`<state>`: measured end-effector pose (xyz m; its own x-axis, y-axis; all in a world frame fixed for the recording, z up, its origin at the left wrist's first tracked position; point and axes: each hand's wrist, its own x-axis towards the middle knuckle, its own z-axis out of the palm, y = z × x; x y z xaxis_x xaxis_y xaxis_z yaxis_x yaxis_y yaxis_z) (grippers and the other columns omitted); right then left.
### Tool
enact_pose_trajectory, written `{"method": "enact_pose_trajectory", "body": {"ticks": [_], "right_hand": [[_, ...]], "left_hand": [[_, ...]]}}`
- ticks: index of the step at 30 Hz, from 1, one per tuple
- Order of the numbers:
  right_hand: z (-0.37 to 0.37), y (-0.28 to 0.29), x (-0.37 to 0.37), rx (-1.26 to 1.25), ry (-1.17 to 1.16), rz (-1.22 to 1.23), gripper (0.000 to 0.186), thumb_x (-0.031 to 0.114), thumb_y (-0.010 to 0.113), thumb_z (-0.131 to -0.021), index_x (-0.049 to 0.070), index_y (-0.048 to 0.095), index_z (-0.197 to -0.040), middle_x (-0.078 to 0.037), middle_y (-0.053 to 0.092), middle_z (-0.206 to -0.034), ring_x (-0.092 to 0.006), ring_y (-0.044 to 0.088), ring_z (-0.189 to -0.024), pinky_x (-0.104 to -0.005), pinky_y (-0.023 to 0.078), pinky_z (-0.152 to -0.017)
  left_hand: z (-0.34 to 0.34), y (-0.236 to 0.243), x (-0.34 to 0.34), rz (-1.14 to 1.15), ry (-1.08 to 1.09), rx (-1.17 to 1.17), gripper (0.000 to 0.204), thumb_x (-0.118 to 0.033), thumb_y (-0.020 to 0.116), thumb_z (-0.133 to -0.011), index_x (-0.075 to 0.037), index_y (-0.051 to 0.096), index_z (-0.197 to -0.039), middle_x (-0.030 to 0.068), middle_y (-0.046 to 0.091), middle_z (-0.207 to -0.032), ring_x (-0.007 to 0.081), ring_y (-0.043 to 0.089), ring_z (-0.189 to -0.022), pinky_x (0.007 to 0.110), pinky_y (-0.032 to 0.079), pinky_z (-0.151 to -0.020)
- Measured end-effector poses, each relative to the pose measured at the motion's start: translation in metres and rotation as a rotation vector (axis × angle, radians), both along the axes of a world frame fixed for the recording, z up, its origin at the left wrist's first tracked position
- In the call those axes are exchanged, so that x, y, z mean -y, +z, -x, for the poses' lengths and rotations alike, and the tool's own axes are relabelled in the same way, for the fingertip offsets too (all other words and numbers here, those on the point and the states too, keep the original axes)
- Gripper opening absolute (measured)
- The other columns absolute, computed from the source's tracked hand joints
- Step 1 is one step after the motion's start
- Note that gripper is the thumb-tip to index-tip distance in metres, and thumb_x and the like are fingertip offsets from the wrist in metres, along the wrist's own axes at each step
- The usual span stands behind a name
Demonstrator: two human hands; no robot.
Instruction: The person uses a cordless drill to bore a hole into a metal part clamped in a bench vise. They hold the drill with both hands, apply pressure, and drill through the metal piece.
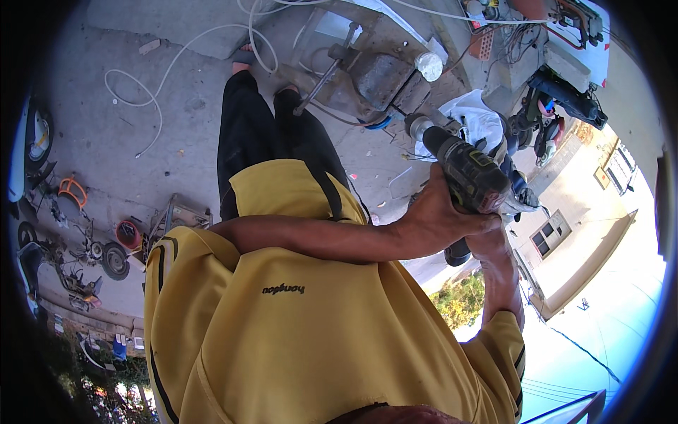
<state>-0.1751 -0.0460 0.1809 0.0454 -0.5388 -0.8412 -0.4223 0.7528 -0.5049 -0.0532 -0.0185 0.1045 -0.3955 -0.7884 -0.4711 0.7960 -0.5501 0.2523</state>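
A dark green and black cordless drill (474, 175) is held to my right, its chuck (418, 127) toward a metal bench vise (381, 78). The bit's tip is near the vise jaws; I cannot tell whether it touches anything. My left hand (427, 218), its arm crossing my body, is closed around the drill's rear and grip. Just behind it my right hand (486, 242) is also on the drill, its fingers mostly hidden. A long T-shaped handle (328, 79) sticks out of the vise. Beside the jaws sits a pale round-topped piece (429, 66).
A thin pale hose (159, 106) loops over the concrete floor. White cloth (472, 116) lies beyond the drill. Cables (505, 56), a perforated brick (482, 44) and tools crowd the far right. Motorcycle parts and a wheel (115, 261) lie at the left.
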Motion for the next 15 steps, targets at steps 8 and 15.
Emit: {"method": "enact_pose_trajectory", "body": {"ticks": [8,15], "right_hand": [[0.010,0.001,0.002,-0.080,0.127,-0.016,0.037,0.003,0.067,-0.089,0.002,0.058,-0.125,-0.006,0.065,-0.111,-0.0124,0.060,-0.098,-0.0298,0.050,-0.085],[0.006,0.001,0.006,-0.062,0.123,0.003,0.039,0.003,0.067,-0.089,0.002,0.057,-0.126,-0.006,0.065,-0.112,-0.0130,0.060,-0.097,-0.0299,0.050,-0.085]], "left_hand": [[-0.004,0.003,0.004,-0.028,-0.003,-0.034,0.093,-0.025,0.087,-0.073,0.004,0.020,-0.132,0.0158,0.052,-0.120,0.0210,0.052,-0.115,0.034,0.043,-0.101],[-0.002,0.002,0.004,-0.032,-0.018,-0.038,0.094,-0.025,0.087,-0.074,0.004,0.020,-0.132,0.0152,0.052,-0.119,0.0209,0.052,-0.114,0.034,0.044,-0.100]]}}
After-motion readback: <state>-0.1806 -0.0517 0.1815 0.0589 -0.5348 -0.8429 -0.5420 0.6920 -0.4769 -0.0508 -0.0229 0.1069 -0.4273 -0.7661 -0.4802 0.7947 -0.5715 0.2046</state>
